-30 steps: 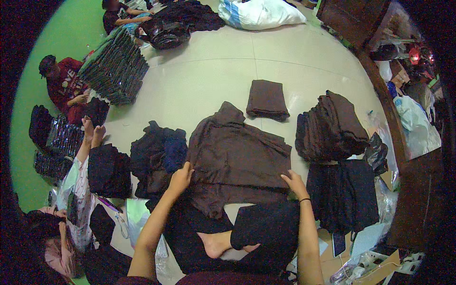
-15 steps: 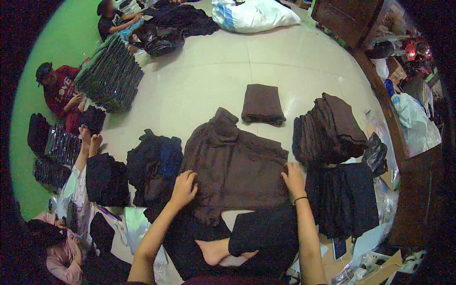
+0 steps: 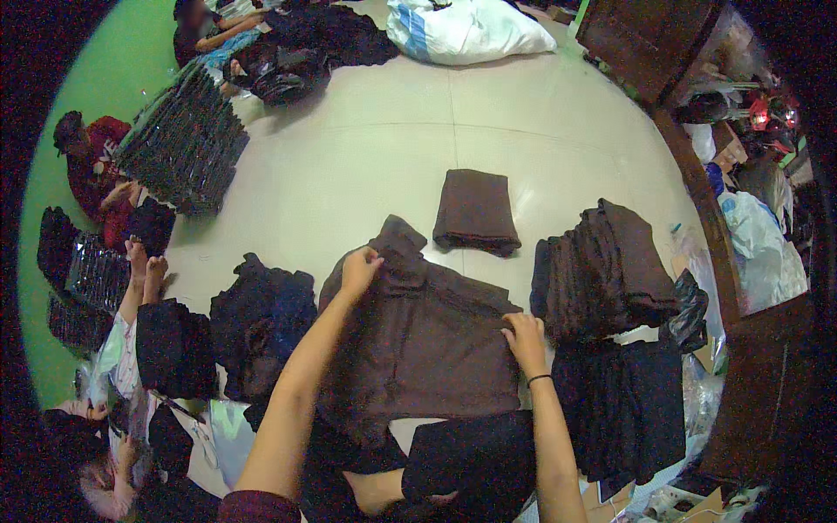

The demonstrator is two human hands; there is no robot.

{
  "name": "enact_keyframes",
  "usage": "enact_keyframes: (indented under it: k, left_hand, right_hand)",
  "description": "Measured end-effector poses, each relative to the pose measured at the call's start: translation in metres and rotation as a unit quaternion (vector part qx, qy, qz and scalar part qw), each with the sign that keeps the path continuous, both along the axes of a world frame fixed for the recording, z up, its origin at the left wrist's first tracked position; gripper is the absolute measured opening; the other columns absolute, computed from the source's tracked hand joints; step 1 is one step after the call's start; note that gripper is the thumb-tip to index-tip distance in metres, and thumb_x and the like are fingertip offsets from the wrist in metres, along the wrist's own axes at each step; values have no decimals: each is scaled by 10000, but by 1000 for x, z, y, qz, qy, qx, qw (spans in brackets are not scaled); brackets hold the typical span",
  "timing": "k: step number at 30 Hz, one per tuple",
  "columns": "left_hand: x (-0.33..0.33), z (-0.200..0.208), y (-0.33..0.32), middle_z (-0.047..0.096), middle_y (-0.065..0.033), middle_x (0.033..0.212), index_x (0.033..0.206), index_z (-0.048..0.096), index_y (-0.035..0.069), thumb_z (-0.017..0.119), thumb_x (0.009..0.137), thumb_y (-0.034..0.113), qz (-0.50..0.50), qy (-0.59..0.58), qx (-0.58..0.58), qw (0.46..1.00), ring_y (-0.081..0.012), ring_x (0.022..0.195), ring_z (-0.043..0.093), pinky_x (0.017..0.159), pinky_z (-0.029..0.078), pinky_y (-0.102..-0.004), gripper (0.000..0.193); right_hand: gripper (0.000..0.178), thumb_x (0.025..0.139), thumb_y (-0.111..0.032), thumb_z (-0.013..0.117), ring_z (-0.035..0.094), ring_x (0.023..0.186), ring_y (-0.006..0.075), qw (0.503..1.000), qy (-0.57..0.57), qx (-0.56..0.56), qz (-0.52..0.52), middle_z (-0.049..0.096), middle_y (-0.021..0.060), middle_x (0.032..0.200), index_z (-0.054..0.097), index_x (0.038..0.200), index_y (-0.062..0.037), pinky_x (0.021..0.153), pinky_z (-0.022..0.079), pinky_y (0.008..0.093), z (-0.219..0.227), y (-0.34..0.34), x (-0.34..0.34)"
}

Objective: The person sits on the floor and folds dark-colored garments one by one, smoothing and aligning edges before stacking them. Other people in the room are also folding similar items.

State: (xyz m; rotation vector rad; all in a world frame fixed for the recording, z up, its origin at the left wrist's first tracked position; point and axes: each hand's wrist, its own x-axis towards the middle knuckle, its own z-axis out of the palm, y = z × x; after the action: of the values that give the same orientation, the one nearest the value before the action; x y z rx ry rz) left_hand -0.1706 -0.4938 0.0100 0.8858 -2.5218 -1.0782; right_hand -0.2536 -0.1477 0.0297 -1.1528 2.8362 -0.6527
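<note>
A dark brown garment (image 3: 453,357) lies spread before me, its lower edge by my bent legs; its exact kind is hard to tell. One part is bunched up at its far left corner. There my left hand (image 3: 359,275) reaches over the cloth, fingers curled together on the bunched part. My right hand (image 3: 526,342), with a dark band at the wrist, has its fingers bent onto the garment's upper right edge, pinching the cloth. Beyond it a brown folded garment (image 3: 476,209) rests alone on the floor.
Stacks of folded brown garments (image 3: 602,270) and black garments (image 3: 619,401) stand at right. Dark clothes (image 3: 261,322) are heaped at left. People sit along the green wall near a tall pile of packed garments (image 3: 187,139). A white sack (image 3: 471,33) lies at the far side.
My left hand has moved from the garment's left side up to its bunched far corner. My right hand's fingers have bent onto the edge. The view has shifted slightly.
</note>
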Motion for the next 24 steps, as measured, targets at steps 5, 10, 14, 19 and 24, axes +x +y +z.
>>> enact_keyframes:
  k: [5,10,14,19,24]
  left_hand:
    - [41,33,-6,552,-24,742,789,530,26,621,708,177,-85,112,172,975,-119,703,510,655,402,-242,195]
    - [141,59,20,495,29,714,750,507,48,589,736,108,-160,53,243,955,-59,691,467,639,385,-208,102]
    - [187,56,50,511,10,680,765,533,23,607,715,127,-169,-39,195,965,-73,653,474,608,390,-216,137]
    - [184,56,71,519,-107,975,941,481,30,571,689,147,-132,-35,-87,987,-241,915,495,780,367,-344,292]
    - [158,32,67,337,-122,1256,1214,333,38,484,753,291,-238,-67,-312,917,-252,1183,279,975,187,-411,547]
  right_hand:
    - [162,664,-81,577,470,877,234,999,-43,-28,2,522,49,851,552,820,-120,827,310,367,12,4,9]
    - [167,628,-5,540,473,826,230,998,-33,18,54,509,43,790,559,768,-93,777,308,364,14,22,33]
    - [196,616,2,535,477,828,229,991,25,95,95,508,45,785,566,783,-96,793,304,379,16,24,49]
    - [230,654,-92,540,463,902,216,975,25,206,76,514,55,910,562,883,-98,821,322,372,24,24,56]
    - [459,707,-124,508,369,1105,229,986,9,157,53,391,88,1197,404,1153,-93,894,306,440,10,19,70]
